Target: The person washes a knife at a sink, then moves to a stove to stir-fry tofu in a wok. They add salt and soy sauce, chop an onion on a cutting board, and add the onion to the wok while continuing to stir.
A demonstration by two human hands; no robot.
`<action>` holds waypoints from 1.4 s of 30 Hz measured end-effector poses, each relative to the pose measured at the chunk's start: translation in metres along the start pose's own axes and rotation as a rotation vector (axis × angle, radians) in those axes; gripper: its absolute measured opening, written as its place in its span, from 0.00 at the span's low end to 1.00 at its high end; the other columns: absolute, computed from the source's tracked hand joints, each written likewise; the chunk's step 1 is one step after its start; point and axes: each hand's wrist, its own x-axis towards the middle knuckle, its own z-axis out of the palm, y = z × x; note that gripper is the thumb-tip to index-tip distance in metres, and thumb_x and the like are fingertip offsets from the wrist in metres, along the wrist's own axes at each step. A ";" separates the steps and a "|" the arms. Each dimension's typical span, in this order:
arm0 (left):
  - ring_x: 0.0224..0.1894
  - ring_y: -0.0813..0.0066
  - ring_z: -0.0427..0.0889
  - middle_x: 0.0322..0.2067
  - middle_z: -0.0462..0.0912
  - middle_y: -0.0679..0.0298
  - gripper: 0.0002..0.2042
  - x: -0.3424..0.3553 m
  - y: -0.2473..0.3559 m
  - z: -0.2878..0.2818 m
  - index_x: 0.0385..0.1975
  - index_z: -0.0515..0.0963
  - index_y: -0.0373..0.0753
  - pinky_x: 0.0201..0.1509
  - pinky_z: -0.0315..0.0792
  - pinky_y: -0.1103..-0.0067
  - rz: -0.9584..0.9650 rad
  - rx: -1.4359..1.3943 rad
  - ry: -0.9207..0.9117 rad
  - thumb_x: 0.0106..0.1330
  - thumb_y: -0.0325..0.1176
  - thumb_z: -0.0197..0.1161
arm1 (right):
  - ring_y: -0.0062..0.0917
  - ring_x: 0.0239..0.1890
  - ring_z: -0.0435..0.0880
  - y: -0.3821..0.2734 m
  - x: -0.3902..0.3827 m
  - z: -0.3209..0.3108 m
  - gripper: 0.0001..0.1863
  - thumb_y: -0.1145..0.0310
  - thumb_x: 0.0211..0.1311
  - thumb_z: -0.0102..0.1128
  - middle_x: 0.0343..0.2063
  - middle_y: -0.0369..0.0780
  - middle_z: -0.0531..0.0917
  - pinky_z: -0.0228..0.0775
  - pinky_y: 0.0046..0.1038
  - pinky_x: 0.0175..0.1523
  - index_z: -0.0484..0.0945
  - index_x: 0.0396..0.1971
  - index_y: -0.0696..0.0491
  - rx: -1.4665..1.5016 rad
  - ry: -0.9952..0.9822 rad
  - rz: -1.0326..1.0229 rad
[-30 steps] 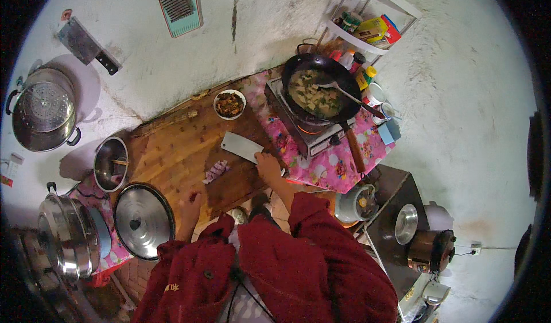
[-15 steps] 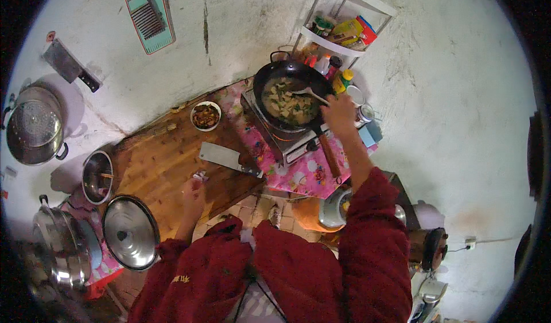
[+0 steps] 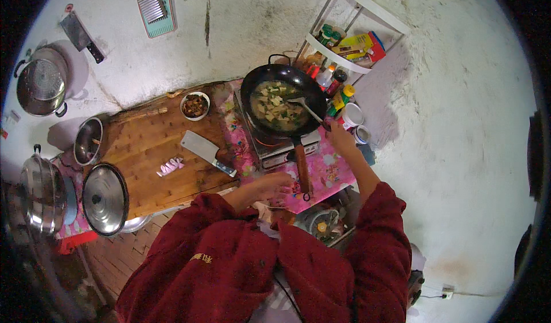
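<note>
My right hand (image 3: 340,137) is closed round the handle of a metal spatula (image 3: 309,109), whose head rests in the food in a black wok (image 3: 248,87). Chunks and green pieces lie in broth there. My left hand (image 3: 267,189), a little blurred, stretches out beside the wok's wooden handle (image 3: 301,167), apparently with nothing in it. On the wooden board (image 3: 132,145) are a cleaver (image 3: 200,146) and a small pink-and-white striped, crumpled thing (image 3: 170,166) that I cannot identify. A white bowl (image 3: 196,106) of brown food stands at the board's far edge.
The wok sits on a stove (image 3: 290,153) over a pink flowered cloth (image 3: 333,171). Bottles (image 3: 340,100) and jars stand right of it, below a white corner shelf (image 3: 373,4). A pot lid (image 3: 105,199) and metal bowl (image 3: 89,141) are at left. Another cleaver (image 3: 80,36) hangs on the wall.
My left hand has left the striped thing on the board and moved right, towards the wok's handle. My right hand keeps hold of the spatula. The view has shifted slightly.
</note>
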 end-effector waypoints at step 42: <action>0.49 0.72 0.76 0.48 0.76 0.66 0.24 -0.013 -0.014 0.044 0.59 0.60 0.45 0.49 0.69 0.73 0.093 0.050 0.179 0.65 0.40 0.57 | 0.46 0.30 0.81 -0.057 0.049 -0.064 0.14 0.59 0.62 0.52 0.24 0.50 0.80 0.73 0.46 0.36 0.75 0.29 0.56 0.046 0.104 -0.423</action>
